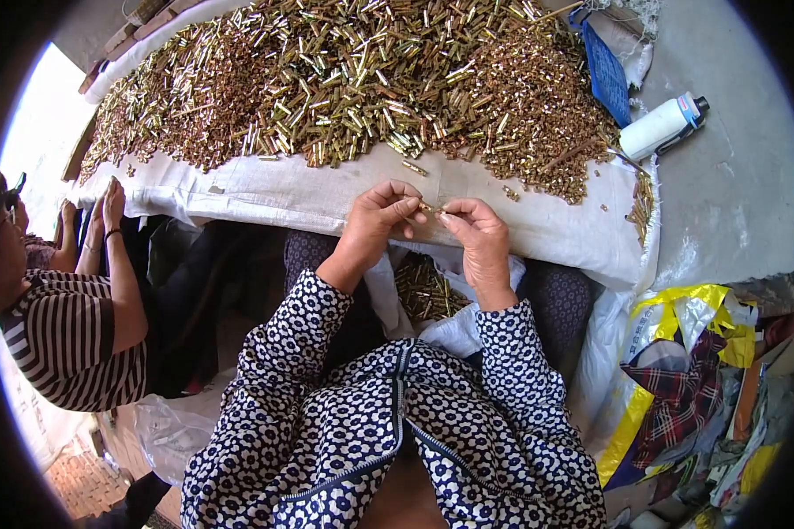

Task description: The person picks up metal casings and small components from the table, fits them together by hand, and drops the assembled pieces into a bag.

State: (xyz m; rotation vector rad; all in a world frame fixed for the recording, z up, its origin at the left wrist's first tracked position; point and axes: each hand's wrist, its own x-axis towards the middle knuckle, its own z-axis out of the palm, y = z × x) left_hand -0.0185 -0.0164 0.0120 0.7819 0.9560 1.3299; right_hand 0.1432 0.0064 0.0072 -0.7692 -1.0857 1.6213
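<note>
Two hands [432, 216] pinching brass piece [430, 208]

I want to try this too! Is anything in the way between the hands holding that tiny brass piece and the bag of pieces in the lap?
Nothing visible blocks it. The left hand and right hand pinch a small brass piece over the white cloth. The open bag of brass pieces sits right below, between the forearms, with open space above it.

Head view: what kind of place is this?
Probably an informal hand-sorting workshop: a huge heap of small brass-coloured metal pieces on a white cloth, and a co-worker seated alongside at the same table.
</note>
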